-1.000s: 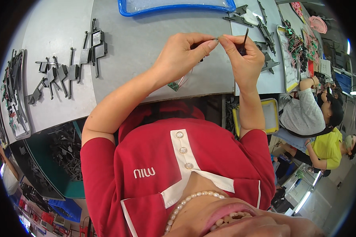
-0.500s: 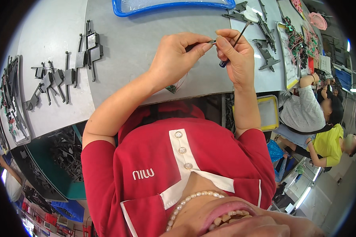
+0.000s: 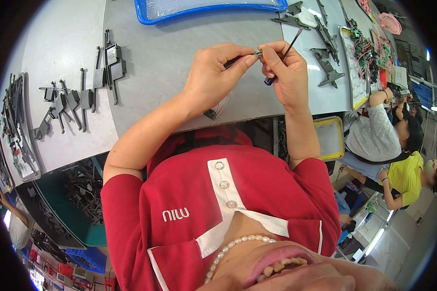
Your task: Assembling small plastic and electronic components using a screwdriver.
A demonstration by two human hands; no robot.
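Observation:
My left hand (image 3: 216, 72) is closed, thumb and fingers pinching a dark plastic part (image 3: 232, 61) that is mostly hidden in the grip. Below that hand a small green circuit board (image 3: 210, 114) lies by the table's near edge, thin wires (image 3: 222, 104) running up from it toward the hand. My right hand (image 3: 289, 72) is closed around a screwdriver (image 3: 292, 43), its thin dark shaft slanting up and away and its blue handle showing under the fingers. The right thumb and forefinger meet the left fingertips at a tiny piece too small to make out.
Dark plastic brackets (image 3: 85, 97) lie in a group on the left; more brackets (image 3: 327, 68) lie on the right. A blue tray (image 3: 194, 15) sits at the far edge. On the right stands a tray (image 3: 359, 104) of wired boards. Co-workers (image 3: 378, 131) sit further right.
Both hands have shifted slightly left and nearer to me, fingertips still together. The screwdriver has moved along with the right hand.

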